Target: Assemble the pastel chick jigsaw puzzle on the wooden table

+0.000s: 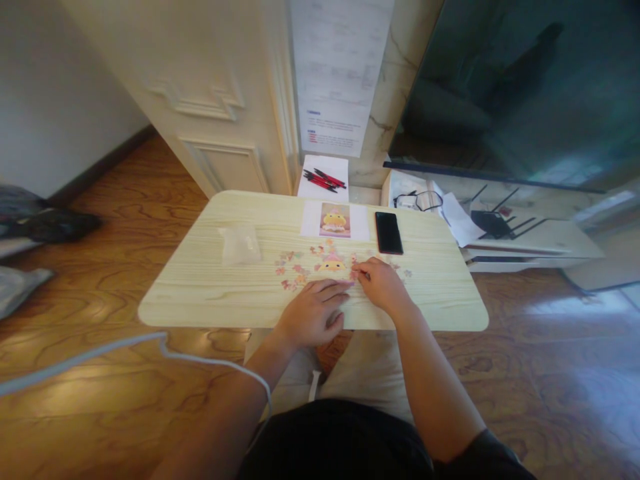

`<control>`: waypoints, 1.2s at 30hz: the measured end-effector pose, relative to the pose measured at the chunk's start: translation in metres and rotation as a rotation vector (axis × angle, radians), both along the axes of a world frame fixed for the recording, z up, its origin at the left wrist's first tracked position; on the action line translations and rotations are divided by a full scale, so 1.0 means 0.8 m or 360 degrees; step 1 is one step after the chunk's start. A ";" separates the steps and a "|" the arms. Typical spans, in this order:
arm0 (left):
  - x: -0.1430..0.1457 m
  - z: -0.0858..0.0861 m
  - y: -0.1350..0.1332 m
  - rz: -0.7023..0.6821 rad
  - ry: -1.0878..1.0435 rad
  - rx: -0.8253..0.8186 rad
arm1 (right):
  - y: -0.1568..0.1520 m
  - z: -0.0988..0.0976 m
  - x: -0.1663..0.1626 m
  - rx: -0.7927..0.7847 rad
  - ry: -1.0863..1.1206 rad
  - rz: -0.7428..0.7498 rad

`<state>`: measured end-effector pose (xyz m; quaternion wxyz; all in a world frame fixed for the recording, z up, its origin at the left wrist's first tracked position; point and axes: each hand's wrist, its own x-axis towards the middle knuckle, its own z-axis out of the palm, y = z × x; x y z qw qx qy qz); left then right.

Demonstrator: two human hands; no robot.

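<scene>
A partly joined jigsaw puzzle (pixel 331 265) with a yellow face lies near the front middle of the small table. My left hand (pixel 314 312) rests palm down at its lower edge, fingers stretched out over the front pieces. At the puzzle's right side my right hand (pixel 384 285) is closed in a pinch on a small puzzle piece (pixel 355 265), which the fingers partly hide. Loose puzzle pieces (pixel 299 271) are scattered to the left, above and to the right. Behind them lies a paper sheet with a printed picture (pixel 335 220) of a similar yellow figure.
A black phone (pixel 389 233) and a clear plastic bag (pixel 241 245) lie on the pale wooden table (pixel 185 293). Beyond its far edge are red pens (pixel 325 180), glasses (pixel 429 200) and a router (pixel 493 225). A white cable (pixel 210 361) crosses my left forearm.
</scene>
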<state>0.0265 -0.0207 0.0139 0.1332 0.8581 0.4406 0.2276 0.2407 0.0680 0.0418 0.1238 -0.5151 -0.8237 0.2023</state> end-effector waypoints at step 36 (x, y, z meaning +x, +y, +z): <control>0.003 0.004 0.004 0.0093 0.0005 -0.0036 | -0.016 0.004 -0.009 0.0100 0.0143 0.0116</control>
